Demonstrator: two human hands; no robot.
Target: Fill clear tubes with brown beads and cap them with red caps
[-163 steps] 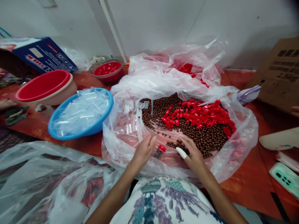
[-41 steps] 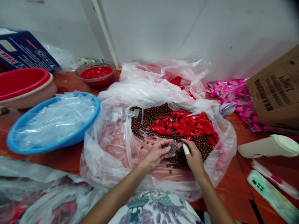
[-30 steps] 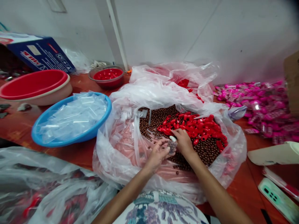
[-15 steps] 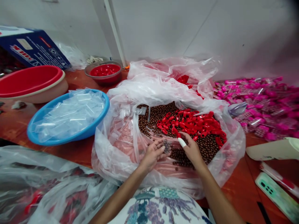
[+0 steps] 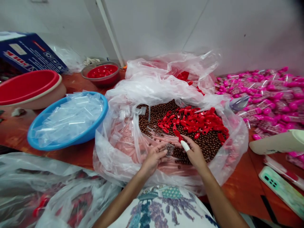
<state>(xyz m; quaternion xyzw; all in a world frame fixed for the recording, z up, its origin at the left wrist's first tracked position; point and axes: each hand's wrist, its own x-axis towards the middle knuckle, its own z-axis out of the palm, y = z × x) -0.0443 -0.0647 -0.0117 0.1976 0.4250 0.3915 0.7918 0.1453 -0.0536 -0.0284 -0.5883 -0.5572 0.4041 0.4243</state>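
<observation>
My left hand [image 5: 154, 157] is over the front of the plastic bag, palm turned up, with a small clear plastic piece [image 5: 170, 148] at its fingertips. Brown beads show through or beside that piece. My right hand [image 5: 193, 152], a white cover on one finger, pinches a red plastic piece [image 5: 177, 134] with a narrow shape. Below and behind the hands lie loose brown beads [image 5: 154, 116] in the open bag [image 5: 106, 148]. A heap of red plastic pieces [image 5: 199, 120] rests on the beads, just beyond my right hand.
On the left stands a blue basin [image 5: 103, 118] of clear plastic packets, with red and cream basins [image 5: 60, 91] behind it. A red bowl [image 5: 111, 80] sits further back. Pink filled packets [image 5: 273, 95] are piled at right, near a phone [image 5: 280, 190] and a cream cylindrical object [image 5: 273, 144].
The whole view has shifted slightly. Both hands keep nearly the same places and grips, with the red piece and the clear piece still at the fingers.
</observation>
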